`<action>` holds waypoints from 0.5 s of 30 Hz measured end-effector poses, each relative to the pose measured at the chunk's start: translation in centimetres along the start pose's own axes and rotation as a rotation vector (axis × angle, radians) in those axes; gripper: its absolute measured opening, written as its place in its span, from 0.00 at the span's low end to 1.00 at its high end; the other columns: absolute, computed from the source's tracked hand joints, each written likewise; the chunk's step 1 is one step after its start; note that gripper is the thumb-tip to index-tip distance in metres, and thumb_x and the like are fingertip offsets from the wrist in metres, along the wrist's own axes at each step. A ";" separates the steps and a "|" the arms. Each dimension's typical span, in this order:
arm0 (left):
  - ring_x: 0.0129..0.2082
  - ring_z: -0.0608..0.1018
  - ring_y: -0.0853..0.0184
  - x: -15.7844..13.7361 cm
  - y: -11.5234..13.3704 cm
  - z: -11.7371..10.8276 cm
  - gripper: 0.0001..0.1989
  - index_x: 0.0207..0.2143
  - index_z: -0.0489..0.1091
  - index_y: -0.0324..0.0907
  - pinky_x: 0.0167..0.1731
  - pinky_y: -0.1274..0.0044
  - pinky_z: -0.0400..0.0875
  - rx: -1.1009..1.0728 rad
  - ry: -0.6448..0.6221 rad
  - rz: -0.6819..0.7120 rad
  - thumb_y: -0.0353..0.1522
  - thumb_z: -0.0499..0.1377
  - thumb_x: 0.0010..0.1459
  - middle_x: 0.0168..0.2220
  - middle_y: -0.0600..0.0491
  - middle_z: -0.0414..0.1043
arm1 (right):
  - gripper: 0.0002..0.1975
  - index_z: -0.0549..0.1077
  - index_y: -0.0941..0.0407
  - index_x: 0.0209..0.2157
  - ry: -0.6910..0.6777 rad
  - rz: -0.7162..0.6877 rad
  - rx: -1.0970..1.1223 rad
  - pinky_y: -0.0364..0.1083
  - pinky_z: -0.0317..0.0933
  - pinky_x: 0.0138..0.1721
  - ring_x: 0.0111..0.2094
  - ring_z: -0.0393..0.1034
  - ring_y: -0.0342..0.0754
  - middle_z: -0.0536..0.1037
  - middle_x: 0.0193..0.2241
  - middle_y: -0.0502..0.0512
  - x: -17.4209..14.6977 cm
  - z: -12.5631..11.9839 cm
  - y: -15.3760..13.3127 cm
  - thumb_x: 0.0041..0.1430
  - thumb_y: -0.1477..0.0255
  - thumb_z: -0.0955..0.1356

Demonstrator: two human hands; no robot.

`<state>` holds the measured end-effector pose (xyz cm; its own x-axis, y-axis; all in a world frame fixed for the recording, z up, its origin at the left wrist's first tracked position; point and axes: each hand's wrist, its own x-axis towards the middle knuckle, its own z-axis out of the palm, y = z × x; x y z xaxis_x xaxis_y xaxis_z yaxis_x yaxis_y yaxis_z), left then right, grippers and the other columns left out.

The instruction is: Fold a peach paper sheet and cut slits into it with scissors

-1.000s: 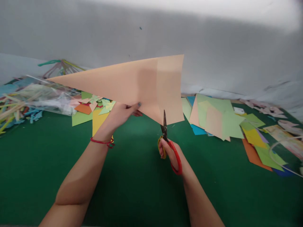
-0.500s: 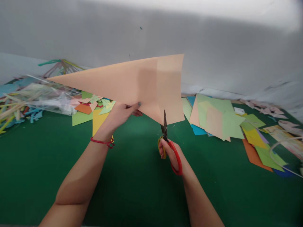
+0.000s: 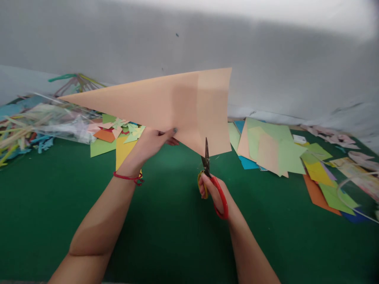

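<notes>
A folded peach sheet of paper (image 3: 154,98) is held up above the table, tapering to a point at the left. My left hand (image 3: 155,142) pinches its lower edge, thumb in front and fingers behind. My right hand (image 3: 213,188) grips a pair of scissors (image 3: 219,197) with one red handle and one yellow handle. The dark blades point upward at the paper's lower corner, one blade in front of the sheet. Whether the other blade lies behind the paper I cannot tell exactly.
Paper scraps (image 3: 118,130) and a clear plastic bag (image 3: 74,128) with coloured strips lie at the left on the green table (image 3: 171,236). Coloured sheets (image 3: 290,154) are stacked to the right. A white cable (image 3: 340,193) curves at the far right. A grey wall (image 3: 133,43) stands behind.
Almost nothing differs. The paper's right end has shifted very slightly to the right, while both hands and the scissors stay in place.
</notes>
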<state>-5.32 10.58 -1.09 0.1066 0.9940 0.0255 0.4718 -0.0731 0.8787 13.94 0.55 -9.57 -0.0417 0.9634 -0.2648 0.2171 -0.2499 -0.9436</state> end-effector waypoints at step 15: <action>0.32 0.79 0.66 0.0 -0.1 0.0 0.16 0.25 0.77 0.39 0.34 0.79 0.71 0.025 0.029 -0.016 0.41 0.56 0.54 0.26 0.49 0.78 | 0.22 0.64 0.57 0.25 0.020 -0.008 -0.003 0.44 0.61 0.25 0.20 0.62 0.43 0.66 0.19 0.50 -0.2 0.1 -0.3 0.57 0.52 0.60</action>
<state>-5.33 10.61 -1.16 0.0734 0.9970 0.0261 0.4945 -0.0591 0.8671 13.81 0.48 -9.24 -0.0235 0.9671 -0.2532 0.2193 -0.2421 -0.9451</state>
